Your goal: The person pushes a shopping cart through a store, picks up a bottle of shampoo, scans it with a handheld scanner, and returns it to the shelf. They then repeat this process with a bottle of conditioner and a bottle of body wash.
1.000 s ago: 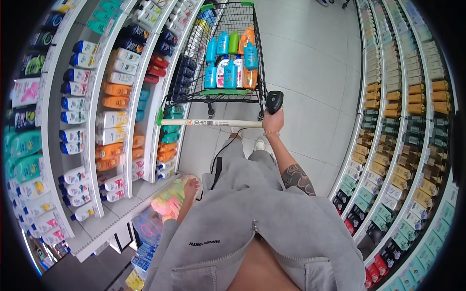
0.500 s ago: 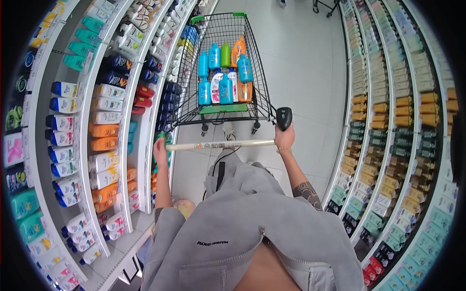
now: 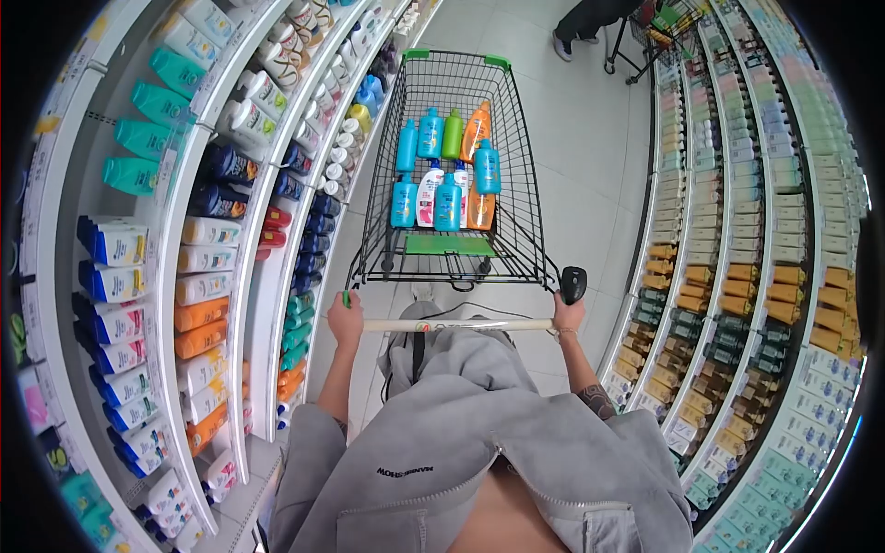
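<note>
My left hand (image 3: 346, 319) is closed around the left end of the pale shopping cart handle (image 3: 498, 324). The right end of the same bar is gripped by my right hand (image 3: 567, 315), with a rounded black device (image 3: 572, 285) rising just above its fingers. Ahead of the bar is the black wire shopping cart (image 3: 530, 184), trimmed in green. In its basket stand several bottles: blue ones such as the blue bottle (image 3: 447, 203), a green bottle (image 3: 452, 135), orange ones like the orange bottle (image 3: 476, 131), and a white pump bottle (image 3: 430, 195).
Shelves of shampoo bottles (image 3: 201, 313) line the left side close to the cart. On the right, shelves (image 3: 659, 276) hold boxes and tubes. Farther up the tiled aisle (image 3: 576, 138), a person's legs (image 3: 583, 23) stand beside another cart (image 3: 654, 41).
The view has shifted along the aisle, and the cart sits lower and farther right in it. Another person's legs and cart show more fully at the top. Both hands stay on the handle.
</note>
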`<state>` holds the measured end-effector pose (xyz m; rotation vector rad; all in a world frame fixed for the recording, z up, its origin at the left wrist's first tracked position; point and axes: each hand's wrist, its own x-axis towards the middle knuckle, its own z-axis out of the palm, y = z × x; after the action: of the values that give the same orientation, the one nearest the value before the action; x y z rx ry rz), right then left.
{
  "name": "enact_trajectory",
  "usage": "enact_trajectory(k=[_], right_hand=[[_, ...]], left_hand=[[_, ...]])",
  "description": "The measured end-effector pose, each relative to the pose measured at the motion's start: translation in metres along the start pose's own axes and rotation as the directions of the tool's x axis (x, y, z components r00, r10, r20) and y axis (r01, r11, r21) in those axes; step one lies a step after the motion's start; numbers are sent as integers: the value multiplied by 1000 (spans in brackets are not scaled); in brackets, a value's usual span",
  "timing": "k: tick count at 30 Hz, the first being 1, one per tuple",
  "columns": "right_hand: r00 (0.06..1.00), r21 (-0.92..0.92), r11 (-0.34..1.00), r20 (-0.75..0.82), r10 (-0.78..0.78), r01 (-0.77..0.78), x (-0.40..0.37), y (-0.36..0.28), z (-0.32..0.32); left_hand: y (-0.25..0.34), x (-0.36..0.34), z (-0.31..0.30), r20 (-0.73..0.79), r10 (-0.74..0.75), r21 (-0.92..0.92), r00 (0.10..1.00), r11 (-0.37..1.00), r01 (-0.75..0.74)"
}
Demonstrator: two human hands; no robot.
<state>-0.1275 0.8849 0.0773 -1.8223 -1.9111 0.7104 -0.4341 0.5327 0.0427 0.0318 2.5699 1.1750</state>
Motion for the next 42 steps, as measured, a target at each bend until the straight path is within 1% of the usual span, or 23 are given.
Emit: enact_trajectory(k=[4,6,9,11,12,16,18,20,22,24,25,26,27,28,29,30,32,34,36,37,38,40,42], right_hand=[[1000,-5,1000,-11,-4,4,17,-22,10],[1000,-6,1000,-12,0,0,26,-34,14],[1000,-33,999,-15,-2,2,44,-49,22],[999,34,999,-28,-33,34,58,-58,29],[997,80,995,-37,-62,65,66,-60,32],[999,-4,999,-7,-35,35,103,-85,37],[997,17,997,-40,-71,71,125,-96,43],[997,54,996,-31,-72,73,150,-106,47],[995,85,993,-65,-73,79,177,-116,54],[997,121,990,-41,-64,69,201,-130,60],[998,136,989,-33,-51,55,214,-139,62],[998,145,988,-41,-43,48,226,-147,66],[999,70,997,-38,-17,20,238,-154,70],[999,-8,1000,-35,5,-5,251,-161,75],[999,-2,1000,-39,2,-2,263,-169,78],[999,48,999,-34,-6,8,273,-177,79],[1000,100,995,-23,-21,23,296,-189,86],[999,4,1000,-40,-1,1,320,-202,94],[1000,-6,1000,-22,2,-2,339,-228,96],[1000,-20,1000,1,13,-13,345,-239,95],[1000,-29,1000,3,3,-3,354,-246,98],[999,-20,999,-42,-27,27,376,-253,112],[999,-22,999,-30,-41,40,396,-264,117]], left_hand=[[10,35,12,-9,8,-37,1000,999,-8],[20,51,17,-48,51,53,998,997,-48],[46,75,20,-25,41,105,999,994,-38],[54,95,29,-38,38,165,999,986,-32],[63,103,31,-46,57,168,997,985,-49],[92,132,50,-66,79,175,995,982,-66],[106,148,60,-69,108,193,992,977,-93],[127,160,68,35,58,90,998,994,-61],[127,179,88,0,93,129,996,987,-92],[140,200,100,80,78,131,994,987,-88],[144,211,105,81,96,141,992,984,-106],[153,222,111,146,47,102,988,993,-63],[161,234,119,212,-1,62,977,998,-12],[168,246,127,213,7,59,977,998,-20],[182,253,128,213,15,135,977,990,-45],[197,259,129,210,22,212,977,975,-67],[226,270,138,199,7,167,980,985,-40],[257,284,144,189,-7,117,982,993,-16],[284,303,149,139,14,181,990,983,-39],[279,320,159,106,56,225,993,971,-78],[248,351,180,68,93,208,993,972,-105],[287,363,179,51,138,168,989,975,-144],[323,373,182,-38,159,223,987,964,-146]])
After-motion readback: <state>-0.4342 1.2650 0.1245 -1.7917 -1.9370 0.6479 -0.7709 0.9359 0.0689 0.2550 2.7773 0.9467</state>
